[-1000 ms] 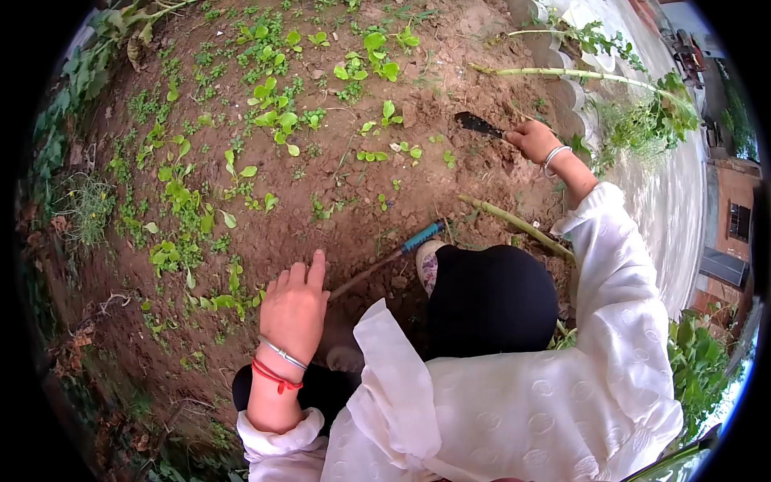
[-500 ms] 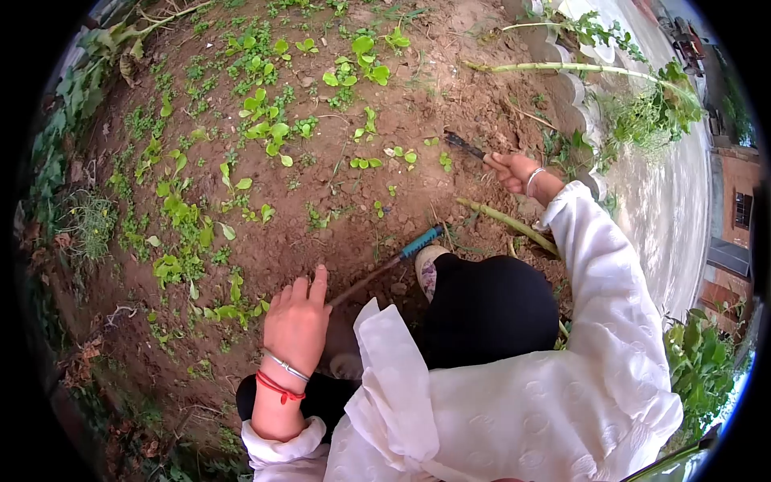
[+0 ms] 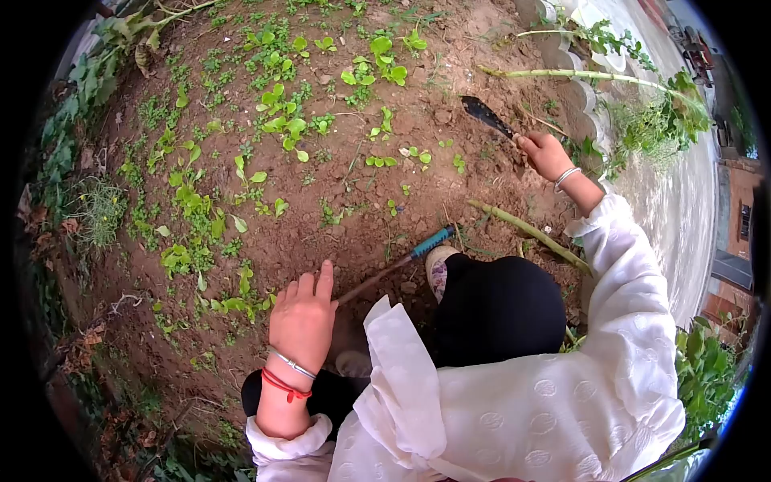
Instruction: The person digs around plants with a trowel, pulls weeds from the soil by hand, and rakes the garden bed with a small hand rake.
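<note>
In the head view, with the teal-handled tool (image 3: 434,242) as landmark, the right hand (image 3: 548,156) closes around a dark-bladed trowel (image 3: 487,116) beyond its teal end, while the left hand (image 3: 303,318), loosely open and seemingly holding nothing, hovers beside its other end.

Daylight falls on brown soil (image 3: 305,213), edged at right by a pale scalloped border (image 3: 590,100). Beyond runs a grey path (image 3: 683,193), brightly lit. At far right stands a reddish wall (image 3: 734,197), probably brick, with a dark window (image 3: 745,221). Leaves (image 3: 64,153) line the left; a bush (image 3: 703,365) fills the lower right.
</note>
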{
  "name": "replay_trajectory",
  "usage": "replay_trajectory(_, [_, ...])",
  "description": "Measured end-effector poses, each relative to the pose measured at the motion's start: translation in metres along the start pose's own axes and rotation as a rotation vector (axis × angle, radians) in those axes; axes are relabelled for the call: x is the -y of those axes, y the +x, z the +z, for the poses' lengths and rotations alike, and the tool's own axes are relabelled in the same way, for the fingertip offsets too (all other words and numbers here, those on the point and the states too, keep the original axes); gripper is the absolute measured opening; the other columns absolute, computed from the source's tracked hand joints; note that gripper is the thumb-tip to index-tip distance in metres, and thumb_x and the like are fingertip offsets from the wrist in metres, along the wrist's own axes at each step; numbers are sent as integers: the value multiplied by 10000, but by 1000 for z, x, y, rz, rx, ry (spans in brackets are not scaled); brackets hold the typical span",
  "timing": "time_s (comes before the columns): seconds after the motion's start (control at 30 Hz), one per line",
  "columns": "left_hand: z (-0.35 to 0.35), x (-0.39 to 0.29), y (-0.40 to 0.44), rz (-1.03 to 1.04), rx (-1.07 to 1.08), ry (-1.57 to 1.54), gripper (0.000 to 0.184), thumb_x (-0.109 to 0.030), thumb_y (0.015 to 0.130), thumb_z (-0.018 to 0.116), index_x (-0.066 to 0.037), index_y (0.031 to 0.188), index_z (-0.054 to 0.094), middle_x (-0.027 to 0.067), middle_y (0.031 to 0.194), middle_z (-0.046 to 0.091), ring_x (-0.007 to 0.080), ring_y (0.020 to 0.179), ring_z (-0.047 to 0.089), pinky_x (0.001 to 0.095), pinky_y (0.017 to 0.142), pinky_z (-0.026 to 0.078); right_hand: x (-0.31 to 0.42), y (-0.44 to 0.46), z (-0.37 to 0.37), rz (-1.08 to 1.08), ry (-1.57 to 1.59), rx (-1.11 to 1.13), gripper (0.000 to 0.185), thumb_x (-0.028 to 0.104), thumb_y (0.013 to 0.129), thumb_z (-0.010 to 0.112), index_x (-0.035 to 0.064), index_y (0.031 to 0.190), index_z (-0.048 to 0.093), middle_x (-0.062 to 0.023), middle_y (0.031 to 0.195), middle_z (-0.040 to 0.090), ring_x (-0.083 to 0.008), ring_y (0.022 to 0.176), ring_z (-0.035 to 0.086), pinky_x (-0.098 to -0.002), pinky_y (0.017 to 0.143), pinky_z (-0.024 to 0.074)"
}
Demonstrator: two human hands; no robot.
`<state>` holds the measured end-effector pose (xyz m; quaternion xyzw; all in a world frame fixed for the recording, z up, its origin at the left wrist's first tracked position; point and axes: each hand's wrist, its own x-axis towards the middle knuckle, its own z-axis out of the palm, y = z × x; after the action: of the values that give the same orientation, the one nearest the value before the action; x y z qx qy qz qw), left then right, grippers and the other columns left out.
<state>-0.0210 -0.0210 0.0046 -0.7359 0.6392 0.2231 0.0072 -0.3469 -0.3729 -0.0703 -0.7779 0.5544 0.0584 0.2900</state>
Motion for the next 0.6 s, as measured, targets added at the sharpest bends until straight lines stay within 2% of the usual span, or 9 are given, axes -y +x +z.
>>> replay_trajectory(0.07, [2, 0, 0, 4, -1, 0, 574, -138, 744, 709, -70, 1280, 515, 106, 977, 579, 289, 884, 593, 376, 778, 488, 40, -1, -3, -147, -46, -82, 351, 350, 916, 532, 19, 953, 641, -237, 796, 628, -401, 793, 612, -448, 717, 482])
replay_trajectory(0.17, [4, 0, -1, 1, 9, -8, 580, -138, 744, 710, -67, 1284, 510, 105, 977, 578, 289, 883, 592, 374, 778, 487, 76, 9, 17, -412, -281, -108, 307, 314, 924, 540, 27, 956, 644, -188, 715, 630, -339, 655, 621, -434, 618, 479])
replay_trajectory(0.27, [1, -1, -2, -15, -3, -7, 580, -137, 745, 710, -68, 1285, 510, 104, 974, 577, 289, 880, 591, 373, 776, 487, 103, 13, 33, -328, -360, -45, 291, 313, 912, 517, 52, 912, 644, -212, 829, 649, -382, 817, 632, -487, 710, 506])
replay_trajectory(0.37, [-3, -2, -4, -28, -11, -6, 576, -140, 746, 710, -69, 1283, 511, 104, 970, 577, 287, 878, 592, 373, 775, 487, 85, 12, 34, -276, -476, -31, 281, 313, 906, 519, 67, 931, 654, -192, 819, 660, -373, 810, 640, -479, 720, 515])
replay_trajectory(0.43, [-4, -3, -4, -32, -16, 3, 575, -145, 747, 710, -70, 1281, 513, 104, 966, 577, 284, 877, 593, 372, 774, 488, 72, 6, 16, -161, -593, -56, 299, 315, 897, 525, 54, 857, 665, -195, 812, 663, -370, 807, 645, -466, 733, 519])
replay_trajectory(0.5, [-3, -3, -6, -13, -19, 11, 574, -150, 747, 712, -71, 1280, 514, 103, 965, 577, 281, 879, 593, 372, 772, 489, 27, 10, 0, -139, -674, -12, 316, 310, 897, 525, 38, 806, 657, -202, 800, 659, -375, 796, 644, -467, 722, 515])
replay_trajectory(0.6, [-1, -5, -4, 2, -5, 23, 571, -156, 746, 713, -71, 1275, 518, 101, 964, 578, 276, 883, 593, 370, 769, 490, 19, -4, -15, -162, -553, -155, 303, 301, 896, 525, 33, 830, 652, -214, 810, 657, -382, 804, 640, -474, 726, 507])
